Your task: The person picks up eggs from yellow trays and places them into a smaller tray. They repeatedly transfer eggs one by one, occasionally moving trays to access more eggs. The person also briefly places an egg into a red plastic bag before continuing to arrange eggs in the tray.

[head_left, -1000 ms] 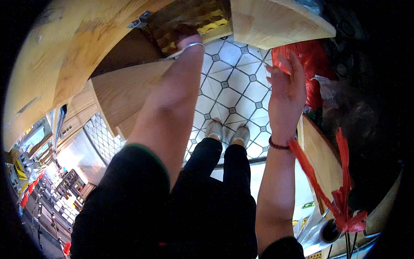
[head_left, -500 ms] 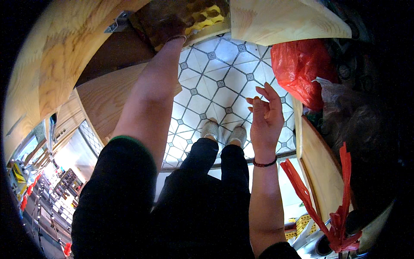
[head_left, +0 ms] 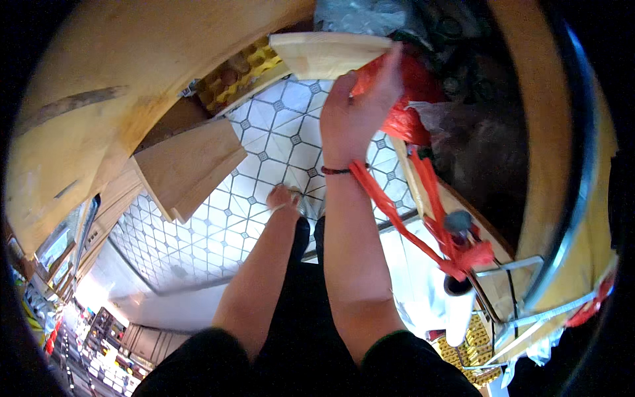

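My right hand (head_left: 357,122), blurred by motion, is raised in front of a red plastic bag (head_left: 409,122) in a dark compartment. Its fingers stretch out toward the bag and nothing shows in them; whether they touch it cannot be told. Low over the tiled floor (head_left: 278,149), near my shoes, is my left hand (head_left: 284,198); its fingers are too small and blurred to read. A wooden panel (head_left: 331,53) stands beyond the right hand. Behind the hands, yellow egg trays (head_left: 238,73) lie in a low compartment.
A wooden door (head_left: 192,162) juts out at left beneath a broad wooden top (head_left: 132,79). At right, red plastic strips (head_left: 456,255) hang tied near a metal rack (head_left: 522,317) and a white roll (head_left: 458,314). Clear plastic (head_left: 364,14) shows at the far side.
My left hand has drawn back from the egg-tray compartment to near my shoes. My right hand has risen toward the red bag. The view has turned to the right.
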The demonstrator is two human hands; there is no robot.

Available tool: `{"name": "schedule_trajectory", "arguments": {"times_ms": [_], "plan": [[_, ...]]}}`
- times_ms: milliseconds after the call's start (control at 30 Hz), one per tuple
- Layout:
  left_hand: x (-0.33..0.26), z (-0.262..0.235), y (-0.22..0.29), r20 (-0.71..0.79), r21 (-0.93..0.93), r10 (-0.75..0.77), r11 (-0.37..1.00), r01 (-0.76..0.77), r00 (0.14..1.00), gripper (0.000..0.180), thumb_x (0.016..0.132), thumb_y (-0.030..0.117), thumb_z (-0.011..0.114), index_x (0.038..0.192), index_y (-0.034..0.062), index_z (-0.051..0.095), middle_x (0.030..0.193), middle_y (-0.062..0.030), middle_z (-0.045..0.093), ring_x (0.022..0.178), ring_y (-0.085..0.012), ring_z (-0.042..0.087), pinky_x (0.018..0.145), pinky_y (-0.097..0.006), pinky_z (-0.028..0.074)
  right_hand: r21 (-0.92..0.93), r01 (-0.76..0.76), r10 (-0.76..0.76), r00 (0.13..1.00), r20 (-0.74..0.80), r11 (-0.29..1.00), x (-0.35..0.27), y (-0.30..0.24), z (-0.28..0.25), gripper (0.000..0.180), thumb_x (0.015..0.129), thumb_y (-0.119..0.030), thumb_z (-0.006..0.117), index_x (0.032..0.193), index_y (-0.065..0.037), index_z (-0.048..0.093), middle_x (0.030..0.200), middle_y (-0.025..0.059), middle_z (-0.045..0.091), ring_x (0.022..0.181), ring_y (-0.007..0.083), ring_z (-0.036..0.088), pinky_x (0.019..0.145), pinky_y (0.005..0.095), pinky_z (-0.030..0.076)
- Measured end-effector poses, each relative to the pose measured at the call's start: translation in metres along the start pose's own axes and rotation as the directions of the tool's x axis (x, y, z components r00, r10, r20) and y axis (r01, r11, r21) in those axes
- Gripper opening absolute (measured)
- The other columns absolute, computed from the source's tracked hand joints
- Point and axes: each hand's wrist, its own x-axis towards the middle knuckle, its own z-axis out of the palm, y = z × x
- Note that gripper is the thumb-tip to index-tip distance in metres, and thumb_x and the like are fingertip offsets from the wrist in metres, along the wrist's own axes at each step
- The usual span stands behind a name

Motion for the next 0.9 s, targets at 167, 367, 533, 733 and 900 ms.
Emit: {"name": "schedule_trajectory", "arguments": {"times_ms": [167, 367, 533, 733, 900], "plan": [[-0.046, 0.010, -0.134, -0.432, -0.901, -0.702, 0.352, -0.252, 0.566, 0.047, 0.083, 0.009, 0.063, 0.126, -0.0008, 0.047, 0.122, -0.0151, 0.056, 0.109, -0.0276, 0.057, 0.090, -0.035, 0.047, 0.025, -0.124, 0.122, 0.991, 0.057, 0.992, 0.007, -0.021, -0.023, 0.050, 0.079, -0.004, 0.064, 0.124, 0.004, 0.046, 0.114, 0.0231, 0.053, 0.107, 0.0389, 0.051, 0.095, 0.0471, 0.039], [-0.047, -0.076, -0.142, -0.614, -0.787, -0.468, 0.430, -0.443, 0.636, 0.023, 0.090, 0.004, 0.055, 0.112, -0.0030, 0.060, 0.106, -0.0133, 0.066, 0.097, -0.0196, 0.060, 0.080, -0.031, 0.048, 0.017, -0.387, 0.378, 0.909, 0.174, 0.922, -0.034, -0.057, -0.042, 0.036, 0.080, -0.022, 0.074, 0.099, 0.000, 0.052, 0.094, 0.0151, 0.057, 0.087, 0.0308, 0.057, 0.076, 0.0405, 0.046], [-0.013, -0.096, -0.079, -0.642, -0.763, -0.375, 0.398, -0.510, 0.669, 0.033, 0.093, 0.001, 0.052, 0.126, 0.0059, 0.049, 0.095, -0.0098, 0.064, 0.071, -0.0115, 0.053, 0.060, -0.027, 0.045, 0.036, -0.435, 0.389, 0.836, 0.387, 0.900, -0.073, -0.090, -0.025, 0.033, 0.079, -0.024, 0.073, 0.093, -0.003, 0.053, 0.087, 0.0128, 0.056, 0.076, 0.0338, 0.060, 0.064, 0.0426, 0.050], [0.020, -0.178, -0.053, -0.493, -0.866, -0.399, 0.313, -0.391, 0.773, 0.061, 0.086, 0.006, 0.056, 0.141, -0.0044, 0.033, 0.132, -0.0252, 0.052, 0.108, -0.0361, 0.060, 0.087, -0.038, 0.049, 0.011, -0.473, 0.397, 0.753, 0.525, 0.881, -0.077, -0.125, -0.010, 0.037, 0.079, -0.029, 0.072, 0.090, -0.001, 0.050, 0.092, 0.0151, 0.053, 0.086, 0.0347, 0.058, 0.073, 0.0431, 0.049], [0.026, -0.196, -0.068, -0.666, -0.654, -0.193, 0.616, -0.440, 0.720, 0.044, 0.085, 0.016, 0.062, 0.123, -0.0030, 0.051, 0.122, -0.0258, 0.058, 0.103, -0.0365, 0.062, 0.088, -0.040, 0.049, 0.091, -0.373, 0.235, 0.736, 0.635, 0.924, -0.073, -0.128, -0.003, 0.037, 0.082, -0.028, 0.069, 0.101, 0.000, 0.055, 0.101, 0.0170, 0.059, 0.090, 0.0344, 0.060, 0.079, 0.0418, 0.049]]}}
